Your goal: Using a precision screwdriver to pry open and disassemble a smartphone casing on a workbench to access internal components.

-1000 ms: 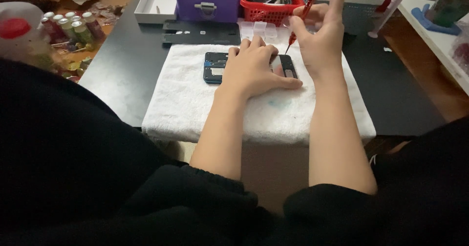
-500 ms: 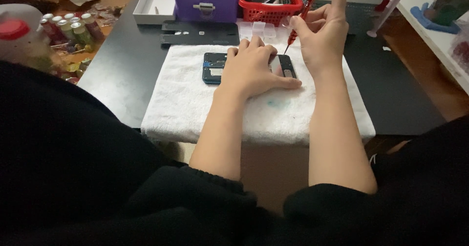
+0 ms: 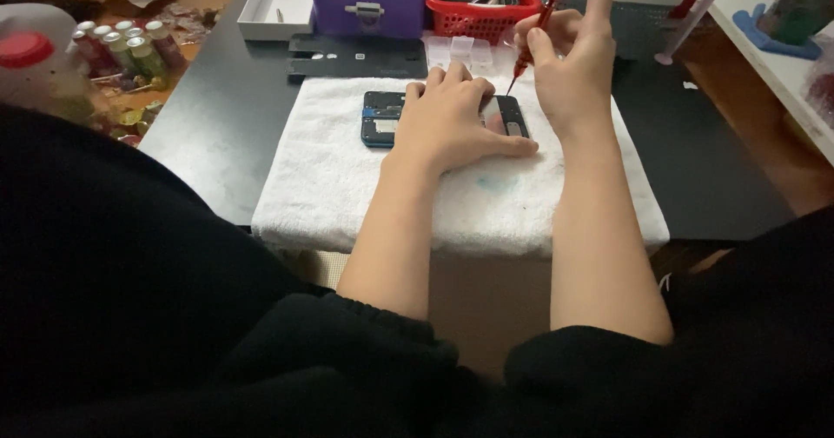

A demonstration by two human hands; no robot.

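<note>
Purple box (image 3: 369,14) and red basket (image 3: 482,8) stand behind the white towel (image 3: 347,177).

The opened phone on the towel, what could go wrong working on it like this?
The red screwdriver in the right hand has its tip by the opened phone; a slip could gouge it. The left hand hides much of the phone. Loosened screws could vanish into the white towel.

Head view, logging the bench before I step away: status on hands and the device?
Left hand flat on opened phone, pinning it to white towel. Right hand grips red screwdriver, tip at phone's right end. Nothing in the way.
</note>
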